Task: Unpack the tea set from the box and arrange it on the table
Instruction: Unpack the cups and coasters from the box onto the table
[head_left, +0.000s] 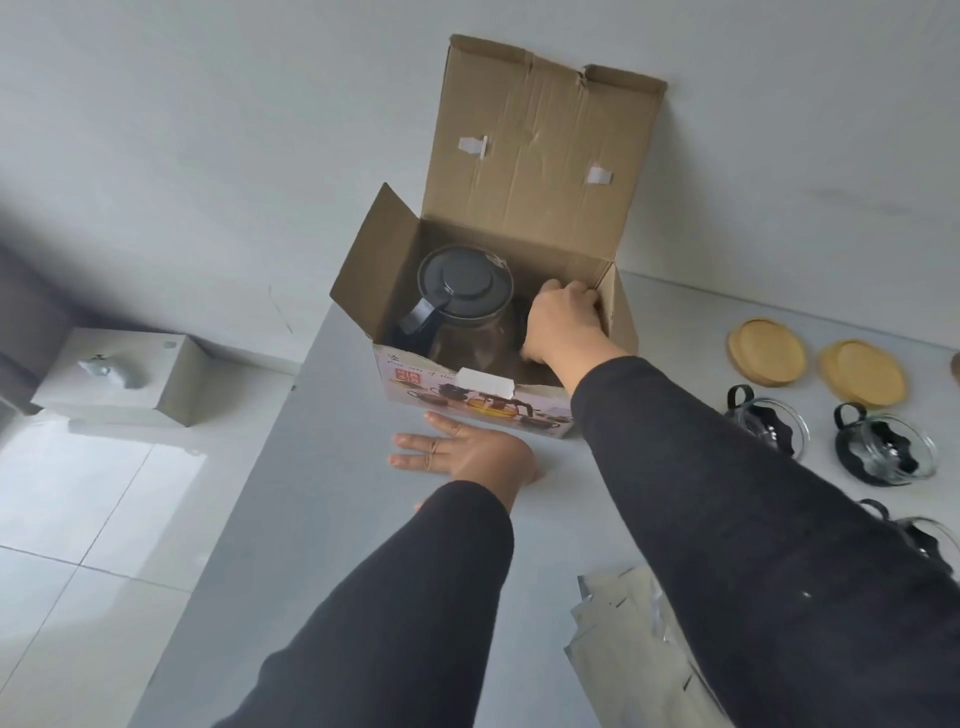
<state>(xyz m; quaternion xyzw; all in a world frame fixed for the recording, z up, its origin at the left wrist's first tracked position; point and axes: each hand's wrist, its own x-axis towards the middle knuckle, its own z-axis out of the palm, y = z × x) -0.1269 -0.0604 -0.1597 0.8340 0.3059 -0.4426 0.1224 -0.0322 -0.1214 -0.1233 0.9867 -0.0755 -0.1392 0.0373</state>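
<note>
Inside open box (498, 374) on bench (322, 519): glass teapot (457, 306), fragile, smooth-walled, best lifted by black handle (421, 317). Right hand (563, 325) reaching in beside teapot, grip hidden. Left hand (467, 452) flat on bench, fingers spread, holding nothing.

A plain pale grey-white wall (208, 104) is seen filling the upper part of the view, evenly lit by soft daylight. A smooth light grey bench (291, 519) is set against it. To the left, a floor of large glossy white tiles (78, 519) is shown, with bright light reflected on it. A white box-shaped cabinet (130, 379) is seen standing on that floor near the wall. A dark strip (21, 312) is glimpsed at the far left edge, too blurred to be identified.
</note>
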